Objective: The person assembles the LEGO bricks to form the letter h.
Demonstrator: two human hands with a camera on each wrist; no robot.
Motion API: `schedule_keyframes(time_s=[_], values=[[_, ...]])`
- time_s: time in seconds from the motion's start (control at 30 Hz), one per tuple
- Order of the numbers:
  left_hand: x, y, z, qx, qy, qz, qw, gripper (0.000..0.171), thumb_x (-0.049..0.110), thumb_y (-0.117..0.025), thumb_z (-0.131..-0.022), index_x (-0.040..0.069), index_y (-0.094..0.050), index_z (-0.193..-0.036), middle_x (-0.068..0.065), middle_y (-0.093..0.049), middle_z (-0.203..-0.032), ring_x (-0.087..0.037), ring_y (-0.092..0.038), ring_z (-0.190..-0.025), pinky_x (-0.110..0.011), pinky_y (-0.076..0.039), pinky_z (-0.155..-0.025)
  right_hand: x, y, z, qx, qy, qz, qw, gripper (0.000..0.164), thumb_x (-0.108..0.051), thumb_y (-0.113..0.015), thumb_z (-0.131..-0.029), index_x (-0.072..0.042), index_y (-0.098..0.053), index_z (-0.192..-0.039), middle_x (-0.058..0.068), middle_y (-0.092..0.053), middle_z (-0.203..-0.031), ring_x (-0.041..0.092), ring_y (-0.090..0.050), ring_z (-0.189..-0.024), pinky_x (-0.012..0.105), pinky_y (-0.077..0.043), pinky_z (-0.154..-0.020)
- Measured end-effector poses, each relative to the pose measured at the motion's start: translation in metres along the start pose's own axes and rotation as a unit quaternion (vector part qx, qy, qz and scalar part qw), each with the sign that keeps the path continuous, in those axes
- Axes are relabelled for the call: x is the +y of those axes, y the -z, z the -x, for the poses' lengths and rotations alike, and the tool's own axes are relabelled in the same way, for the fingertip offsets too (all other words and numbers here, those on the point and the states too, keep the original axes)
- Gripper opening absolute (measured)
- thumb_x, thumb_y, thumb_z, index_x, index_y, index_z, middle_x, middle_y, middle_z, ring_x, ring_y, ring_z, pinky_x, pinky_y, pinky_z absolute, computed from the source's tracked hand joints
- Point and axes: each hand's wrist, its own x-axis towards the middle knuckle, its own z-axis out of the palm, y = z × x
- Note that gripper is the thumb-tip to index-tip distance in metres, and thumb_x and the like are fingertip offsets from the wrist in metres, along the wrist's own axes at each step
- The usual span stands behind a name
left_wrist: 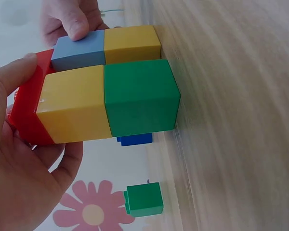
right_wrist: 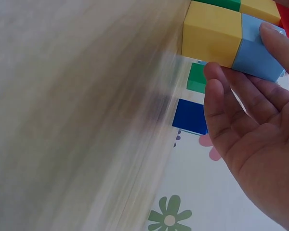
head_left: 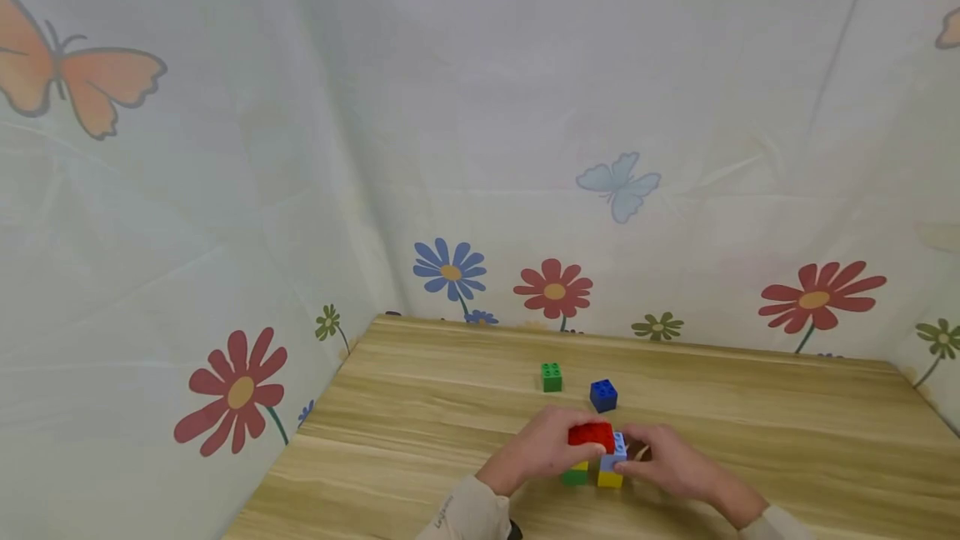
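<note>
My left hand (head_left: 546, 445) grips a long red brick (head_left: 591, 435) between thumb and fingers. Under the red brick, a yellow brick (left_wrist: 74, 103) sits on a green brick (left_wrist: 142, 97), forming one column. Beside it stands a second column, a light blue brick (left_wrist: 79, 51) on another yellow brick (right_wrist: 212, 33). The red brick reaches over part of the light blue brick, whose studs still show at the right in the head view. My right hand (head_left: 677, 463) pinches the light blue brick, thumb on the near face and fingers behind.
A loose dark blue brick (head_left: 603, 396) lies just beyond the hands on the wooden table (head_left: 420, 407). Farther back and to the left is a small green brick (head_left: 551, 377). A flower-printed cloth (head_left: 495, 148) hangs behind the table and along its left side.
</note>
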Motion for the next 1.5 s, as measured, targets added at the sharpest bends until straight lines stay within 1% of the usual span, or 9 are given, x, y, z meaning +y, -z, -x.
schedule_keyframes(time_s=[0.33,0.47,0.6,0.7,0.9,1.07,1.2,1.3,1.5], values=[[-0.008,-0.002,0.005,0.019,0.033,0.064,0.9972,0.036,0.037,-0.070,-0.086,0.030,-0.063,-0.120,0.017,-0.058,-0.104,-0.002,-0.053,-0.085,-0.020,-0.048,-0.071,0.000,0.001,0.001,0.000,0.015,0.012,1.000,0.033,-0.034,-0.067,-0.088,-0.012,-0.062,-0.113,-0.008,-0.064,-0.097,0.010,-0.060,-0.084,0.025,-0.051,-0.069],[-0.013,0.000,0.009,0.027,0.031,0.087,0.9954,0.035,0.037,-0.071,-0.084,0.027,-0.064,-0.117,0.018,-0.059,-0.100,-0.004,-0.054,-0.083,-0.021,-0.047,-0.071,0.003,0.004,0.004,0.004,0.024,0.025,0.999,0.039,-0.032,-0.070,-0.086,-0.010,-0.062,-0.117,-0.004,-0.065,-0.103,0.010,-0.061,-0.087,0.026,-0.051,-0.071],[-0.016,0.002,0.013,0.032,0.024,0.076,0.9963,0.036,0.038,-0.072,-0.083,0.024,-0.065,-0.115,0.019,-0.059,-0.097,-0.003,-0.053,-0.083,-0.021,-0.045,-0.073,0.004,0.009,0.005,0.012,0.003,0.042,0.999,0.040,-0.031,-0.070,-0.086,-0.008,-0.061,-0.118,0.002,-0.064,-0.109,0.014,-0.059,-0.089,0.028,-0.051,-0.072],[-0.018,0.003,0.014,0.033,0.028,0.068,0.9967,0.036,0.039,-0.072,-0.083,0.024,-0.065,-0.115,0.020,-0.059,-0.097,-0.003,-0.052,-0.084,-0.022,-0.045,-0.074,0.004,0.013,0.003,0.029,-0.016,0.056,0.998,0.039,-0.028,-0.068,-0.088,-0.005,-0.061,-0.119,0.006,-0.063,-0.111,0.017,-0.059,-0.090,0.029,-0.050,-0.072],[-0.019,0.004,0.015,0.033,0.033,0.074,0.9961,0.032,0.039,-0.072,-0.083,0.024,-0.066,-0.111,0.019,-0.059,-0.094,-0.003,-0.053,-0.081,-0.021,-0.046,-0.071,0.007,0.019,-0.005,0.087,-0.014,0.087,0.992,0.034,-0.015,-0.068,-0.088,0.000,-0.061,-0.118,0.015,-0.062,-0.114,0.025,-0.061,-0.092,0.029,-0.052,-0.070],[-0.020,0.003,0.015,0.032,0.031,0.086,0.9953,0.028,0.038,-0.072,-0.083,0.025,-0.065,-0.107,0.017,-0.060,-0.092,-0.004,-0.054,-0.078,-0.021,-0.047,-0.068,0.011,0.021,-0.015,0.125,-0.028,0.110,0.986,0.037,-0.010,-0.070,-0.085,-0.001,-0.060,-0.120,0.015,-0.060,-0.117,0.027,-0.060,-0.094,0.033,-0.052,-0.070],[-0.021,0.002,0.015,0.036,0.032,0.084,0.9953,0.028,0.038,-0.072,-0.083,0.025,-0.065,-0.106,0.018,-0.060,-0.091,-0.004,-0.054,-0.077,-0.021,-0.047,-0.068,0.015,0.021,-0.022,0.147,-0.018,0.122,0.981,0.041,-0.007,-0.071,-0.083,0.000,-0.058,-0.121,0.016,-0.058,-0.118,0.029,-0.061,-0.094,0.035,-0.053,-0.070],[-0.021,0.001,0.015,0.038,0.031,0.080,0.9956,0.028,0.038,-0.071,-0.083,0.025,-0.065,-0.107,0.018,-0.060,-0.091,-0.004,-0.054,-0.077,-0.021,-0.046,-0.067,0.018,0.020,-0.028,0.153,-0.017,0.126,0.980,0.045,-0.007,-0.072,-0.083,0.001,-0.056,-0.124,0.017,-0.057,-0.121,0.030,-0.061,-0.095,0.038,-0.053,-0.072],[-0.019,0.003,0.015,0.037,0.023,0.068,0.9967,0.027,0.038,-0.071,-0.084,0.024,-0.065,-0.106,0.018,-0.060,-0.090,-0.003,-0.054,-0.076,-0.021,-0.046,-0.067,0.022,0.019,-0.042,0.140,-0.036,0.128,0.981,0.052,-0.007,-0.072,-0.083,0.000,-0.051,-0.130,0.019,-0.052,-0.129,0.032,-0.060,-0.099,0.044,-0.052,-0.078]])
